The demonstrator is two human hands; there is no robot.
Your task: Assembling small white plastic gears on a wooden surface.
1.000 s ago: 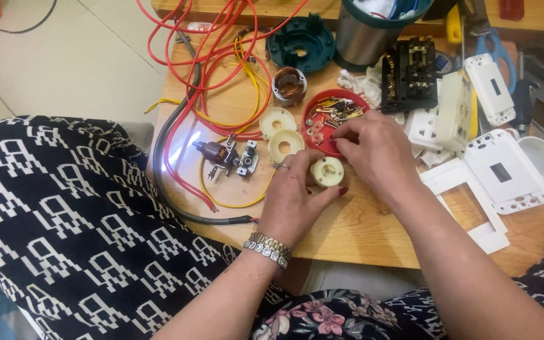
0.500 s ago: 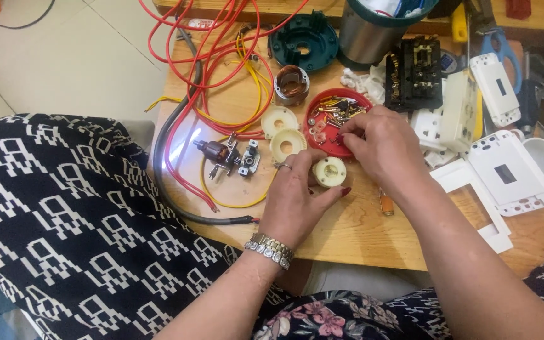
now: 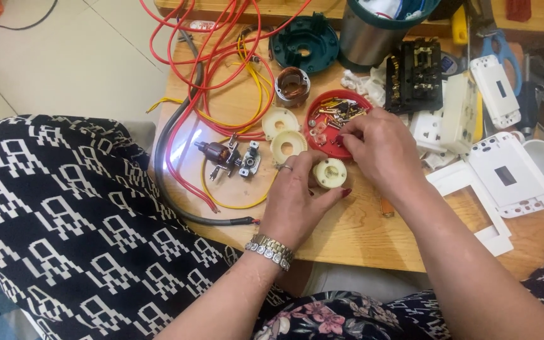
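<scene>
Since a second ago my right hand (image 3: 382, 148) has slid left into the red dish (image 3: 322, 140); my left hand (image 3: 297, 198) grips the cream plastic disc (image 3: 330, 172) between thumb and fingers on the wooden table (image 3: 360, 230); right fingertips pinch among small brass parts (image 3: 341, 108) in the dish.

silver watch (image 3: 271, 250), finger ring (image 3: 285, 167), red nails, black-white patterned garment (image 3: 64, 214)

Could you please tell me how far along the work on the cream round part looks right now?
Done: the motor rotor and coil lie taken apart on the table. In hand: the left hand holds the cream round part while the right hand picks in the red tray. Left: two cream discs lie loose.
</scene>
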